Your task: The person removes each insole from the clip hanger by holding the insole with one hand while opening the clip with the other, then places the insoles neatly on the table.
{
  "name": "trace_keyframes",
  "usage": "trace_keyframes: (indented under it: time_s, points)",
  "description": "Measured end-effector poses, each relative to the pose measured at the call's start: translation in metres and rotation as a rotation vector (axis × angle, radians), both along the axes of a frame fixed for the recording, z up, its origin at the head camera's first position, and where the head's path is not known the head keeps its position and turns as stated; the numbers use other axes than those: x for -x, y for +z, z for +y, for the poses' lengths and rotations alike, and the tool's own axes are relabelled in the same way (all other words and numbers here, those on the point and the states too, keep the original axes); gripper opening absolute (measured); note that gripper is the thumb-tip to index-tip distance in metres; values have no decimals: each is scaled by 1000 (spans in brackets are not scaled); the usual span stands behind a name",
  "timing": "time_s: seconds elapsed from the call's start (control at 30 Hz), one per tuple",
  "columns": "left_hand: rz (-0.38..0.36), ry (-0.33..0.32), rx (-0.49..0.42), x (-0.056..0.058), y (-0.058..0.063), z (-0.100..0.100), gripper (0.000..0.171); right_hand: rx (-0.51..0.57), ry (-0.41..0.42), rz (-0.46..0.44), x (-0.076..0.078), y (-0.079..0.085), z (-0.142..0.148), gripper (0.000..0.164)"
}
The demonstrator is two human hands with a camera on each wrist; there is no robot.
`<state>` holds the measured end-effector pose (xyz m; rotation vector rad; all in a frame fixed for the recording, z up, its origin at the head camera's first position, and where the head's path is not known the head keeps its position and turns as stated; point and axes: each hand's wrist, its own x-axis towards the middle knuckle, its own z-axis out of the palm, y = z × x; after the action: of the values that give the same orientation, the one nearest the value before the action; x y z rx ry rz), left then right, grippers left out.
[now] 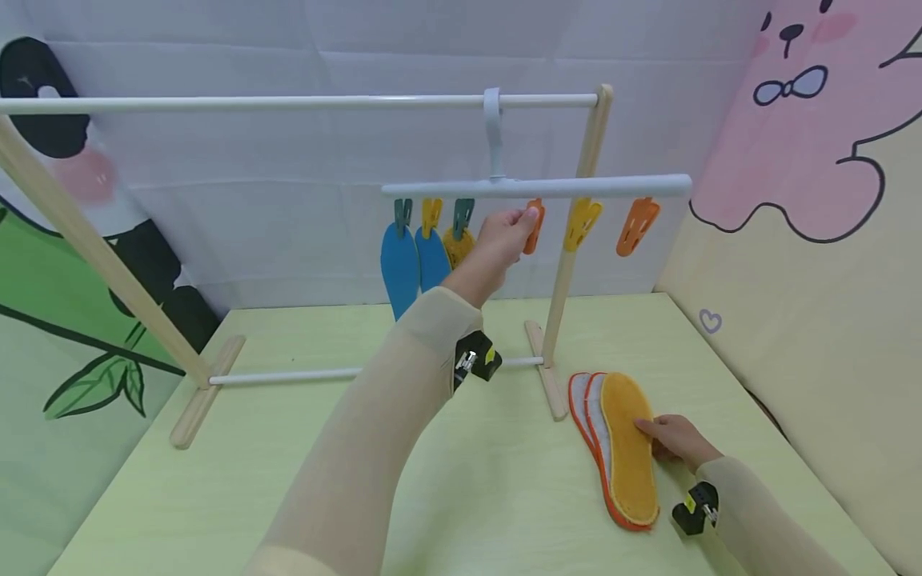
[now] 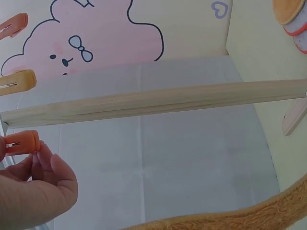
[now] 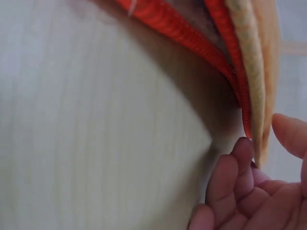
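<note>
My left hand (image 1: 497,244) is raised to the white hanger (image 1: 432,190) and pinches an orange clothespin (image 1: 534,227) between thumb and fingers. The left wrist view shows this orange clothespin (image 2: 23,143) with fingers curled beside it. At the lower right, my right hand (image 1: 680,440) pinches the edge of a yellow insole (image 1: 628,448), thumb on top and fingers underneath. Under that insole lie grey insoles (image 1: 580,400) with orange-red edging. In the right wrist view the fingertips (image 3: 242,151) meet the yellow edge. Two blue insoles (image 1: 399,264) and a yellow-brown one (image 1: 457,246) hang left of my left hand.
The hanger hooks over the upper bar (image 1: 288,104) of a wooden-legged rack. Right of my left hand, a yellow clothespin (image 1: 582,224) and another orange one (image 1: 638,227) hang holding nothing. The rack's right post (image 1: 558,308) stands between the hands, over the pale table (image 1: 468,496).
</note>
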<state>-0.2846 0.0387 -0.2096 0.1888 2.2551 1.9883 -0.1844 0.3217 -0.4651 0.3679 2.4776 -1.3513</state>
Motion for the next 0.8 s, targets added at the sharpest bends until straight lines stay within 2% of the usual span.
trace_keyframes:
  time_s: [0.13, 0.37, 0.53, 0.8]
  points:
    - [4, -11, -1, 1, 0, -1, 41, -18, -8, -12, 2, 0, -1, 30]
    - [13, -25, 18, 3, 1, -8, 37, -39, -38, 7, 2, -2, -6, 42]
    - [-3, -26, 2, 4, 2, -10, 34, -118, -36, 29, 2, 0, -7, 44]
    - [-20, -29, -8, 3, 5, -9, 40, -183, -48, 103, 5, 4, -9, 64]
